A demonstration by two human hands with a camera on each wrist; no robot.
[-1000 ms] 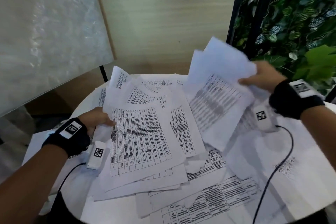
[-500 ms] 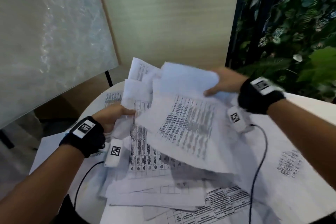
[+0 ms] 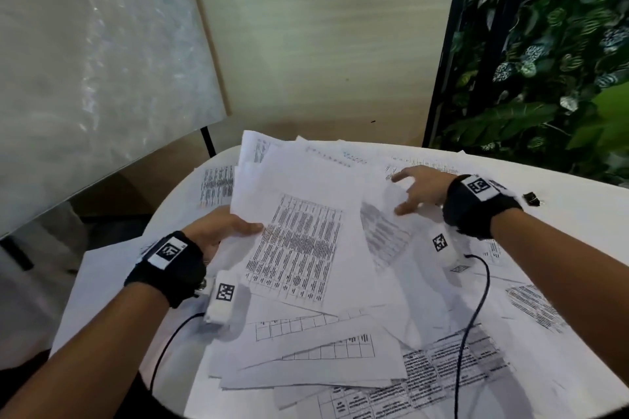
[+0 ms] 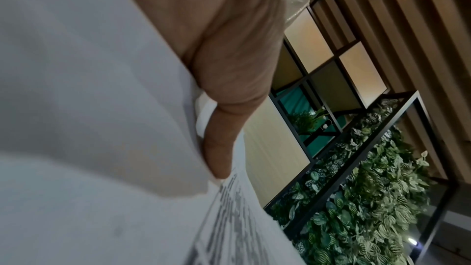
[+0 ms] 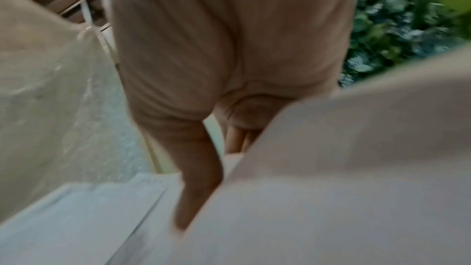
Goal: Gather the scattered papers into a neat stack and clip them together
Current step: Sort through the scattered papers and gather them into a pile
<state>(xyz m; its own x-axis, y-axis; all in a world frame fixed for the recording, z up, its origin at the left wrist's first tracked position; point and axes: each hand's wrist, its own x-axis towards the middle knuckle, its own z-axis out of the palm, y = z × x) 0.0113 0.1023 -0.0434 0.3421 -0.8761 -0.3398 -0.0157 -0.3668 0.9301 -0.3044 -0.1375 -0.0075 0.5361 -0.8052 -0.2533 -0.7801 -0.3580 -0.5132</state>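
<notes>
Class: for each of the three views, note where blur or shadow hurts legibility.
Head view: mostly sharp, though the right hand shadows the papers. Left wrist view: the left hand is clear, near print smeared. Right wrist view: motion blur throughout, plants unfocused.

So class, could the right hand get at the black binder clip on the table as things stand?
Probably yes. The binder clip lies in the open on the white table, just beyond the right hand, which is spread open over the papers with nothing between.
</notes>
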